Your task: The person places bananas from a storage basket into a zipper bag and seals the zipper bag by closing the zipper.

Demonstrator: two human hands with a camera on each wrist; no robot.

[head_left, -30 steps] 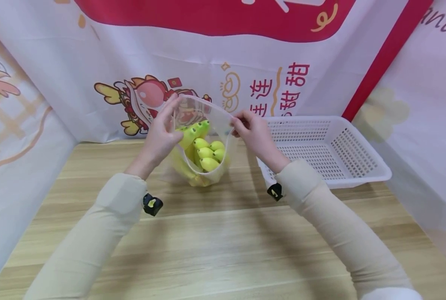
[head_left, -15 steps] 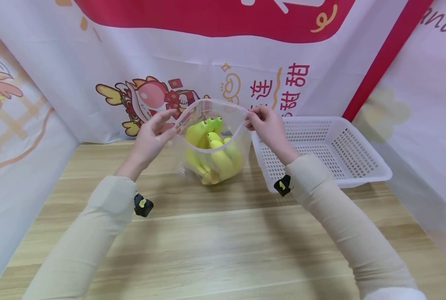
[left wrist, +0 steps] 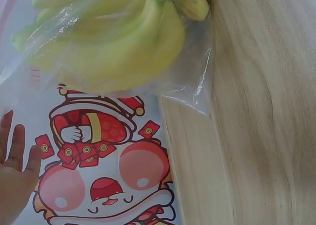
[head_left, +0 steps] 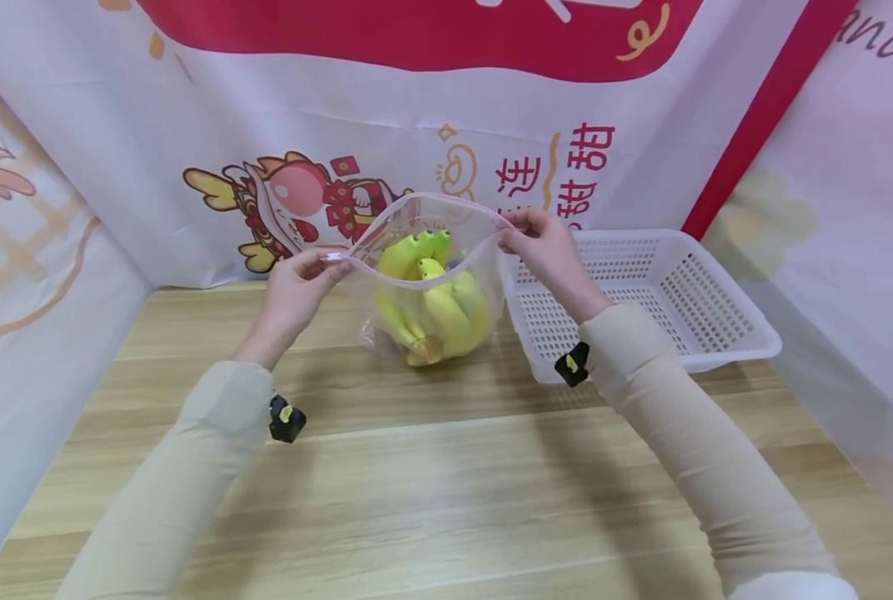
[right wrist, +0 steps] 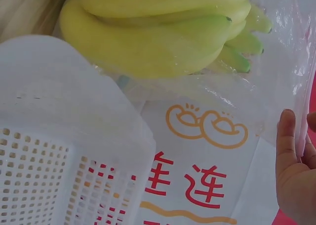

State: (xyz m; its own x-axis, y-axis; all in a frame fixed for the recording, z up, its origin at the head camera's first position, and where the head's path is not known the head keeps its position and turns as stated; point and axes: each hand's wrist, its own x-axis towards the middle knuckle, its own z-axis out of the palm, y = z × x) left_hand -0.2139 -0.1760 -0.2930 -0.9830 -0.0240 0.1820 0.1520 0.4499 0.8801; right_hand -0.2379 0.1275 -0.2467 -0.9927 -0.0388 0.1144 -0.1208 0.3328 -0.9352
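Note:
A clear zip bag (head_left: 363,304) with a pinkish rim stands on the table, its mouth spread wide. Inside are yellow bananas (head_left: 454,315), their greenish tips pointing up; the left wrist view shows the bananas (left wrist: 123,47) through the plastic. My left hand (head_left: 288,296) pinches the rim's left end, where a small white zip slider (head_left: 334,257) shows between finger and thumb. At the opposite end, my right hand (head_left: 547,248) pinches the rim between thumb and fingers. In the right wrist view that hand (right wrist: 296,180) has the bag's edge between its fingers.
Right of the bag is a white perforated plastic basket (head_left: 716,346), close to my right forearm. A printed cloth (head_left: 251,100) hangs behind the wooden table (head_left: 416,483) and along its sides.
The bag's mouth has been drawn wider and turned toward the back, and the bag has shifted right. My left hand has moved left and down onto the slider end; my right hand has moved right.

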